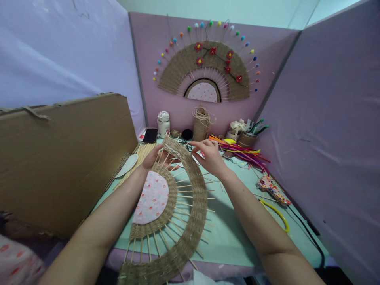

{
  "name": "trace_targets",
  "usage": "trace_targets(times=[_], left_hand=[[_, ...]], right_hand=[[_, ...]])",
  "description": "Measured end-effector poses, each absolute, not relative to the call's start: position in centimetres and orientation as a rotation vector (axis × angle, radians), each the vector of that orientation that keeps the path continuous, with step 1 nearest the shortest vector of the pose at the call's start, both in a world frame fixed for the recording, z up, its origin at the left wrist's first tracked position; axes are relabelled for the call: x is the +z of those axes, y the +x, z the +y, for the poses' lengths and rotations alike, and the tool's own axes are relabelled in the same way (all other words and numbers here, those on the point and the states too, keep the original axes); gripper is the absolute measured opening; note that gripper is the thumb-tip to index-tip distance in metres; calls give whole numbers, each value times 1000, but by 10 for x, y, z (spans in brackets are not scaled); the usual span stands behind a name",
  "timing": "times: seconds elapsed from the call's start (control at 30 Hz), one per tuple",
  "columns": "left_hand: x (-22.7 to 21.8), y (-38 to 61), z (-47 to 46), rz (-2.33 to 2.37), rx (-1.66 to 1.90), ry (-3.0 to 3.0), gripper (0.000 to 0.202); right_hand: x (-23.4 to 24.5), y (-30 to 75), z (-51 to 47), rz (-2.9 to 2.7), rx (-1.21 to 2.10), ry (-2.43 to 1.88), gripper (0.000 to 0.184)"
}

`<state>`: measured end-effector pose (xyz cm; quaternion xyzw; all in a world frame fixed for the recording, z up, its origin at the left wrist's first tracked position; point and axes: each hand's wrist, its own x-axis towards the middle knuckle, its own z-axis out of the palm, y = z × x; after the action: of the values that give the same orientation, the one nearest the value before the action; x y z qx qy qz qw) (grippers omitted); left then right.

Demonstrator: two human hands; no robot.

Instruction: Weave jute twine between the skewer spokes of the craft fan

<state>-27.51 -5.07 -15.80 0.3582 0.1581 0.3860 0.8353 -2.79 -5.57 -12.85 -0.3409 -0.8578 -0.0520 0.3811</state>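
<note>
A half-round fan of woven jute and wooden sticks (190, 206) stands tilted on the green table, with a pink floral half-disc (152, 198) at its centre. My left hand (157, 157) holds the fan from behind near its top end, fingers curled around the sticks. My right hand (209, 155) is at the same top end, fingers pinched together on the jute rim or a strand of twine; what exactly they pinch is too small to tell.
A finished fan with red flowers and coloured pom-poms (204, 69) hangs on the pink back wall. A twine spool (201, 123), a white jar (163, 122), a black phone (150, 135), coloured pipe cleaners (240, 150), loose sticks (139, 158), a cardboard sheet (59, 158) at left.
</note>
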Motion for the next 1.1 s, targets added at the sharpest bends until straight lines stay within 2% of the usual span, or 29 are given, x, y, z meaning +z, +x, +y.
trace_targets(times=[0.63, 0.9, 1.1], left_hand=[[-157, -276, -51, 366, 835, 789, 46], [-157, -277, -49, 394, 858, 788, 45], [-155, -285, -46, 449, 958, 737, 47]], right_hand=[[-125, -28, -59, -2074, -35, -798, 24], [-123, -27, -59, -1822, 106, -675, 30], [-127, -24, -47, -1584, 372, -772, 20]])
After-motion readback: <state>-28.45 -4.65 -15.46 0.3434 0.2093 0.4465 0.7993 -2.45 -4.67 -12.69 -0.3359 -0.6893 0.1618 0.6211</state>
